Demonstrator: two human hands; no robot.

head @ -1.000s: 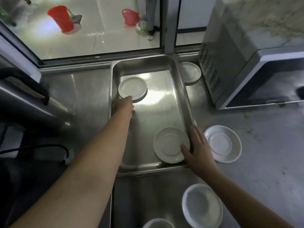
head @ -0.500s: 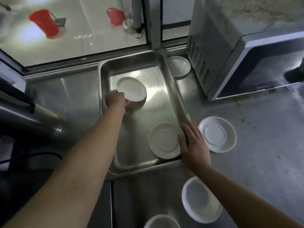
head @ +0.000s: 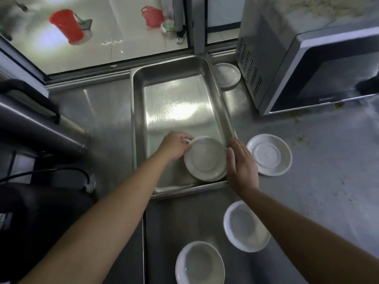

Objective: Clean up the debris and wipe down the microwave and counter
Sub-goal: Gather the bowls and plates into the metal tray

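A steel tray (head: 139, 119) lies on the metal counter (head: 320, 181). My left hand (head: 174, 145) grips the rim of a white plate (head: 205, 158), which sits on top of a second white plate at the tray's near right corner. My right hand (head: 241, 165) lies flat with straight fingers against the right side of that stack and the tray's rim. The microwave (head: 307, 58) stands at the right, with brown debris (head: 297, 117) on the counter below its door and crumbs on its top.
White plates lie right of the tray (head: 269, 154) and behind it beside the microwave (head: 226, 74). Two white bowls (head: 245, 226) (head: 200, 263) sit on the near counter. A steel kettle with a black handle (head: 37, 119) and a cord stand at the left.
My left hand carried the far plate from the back of the tray to the near right corner and set it on the other plate. The right hand stayed at the tray's rim.
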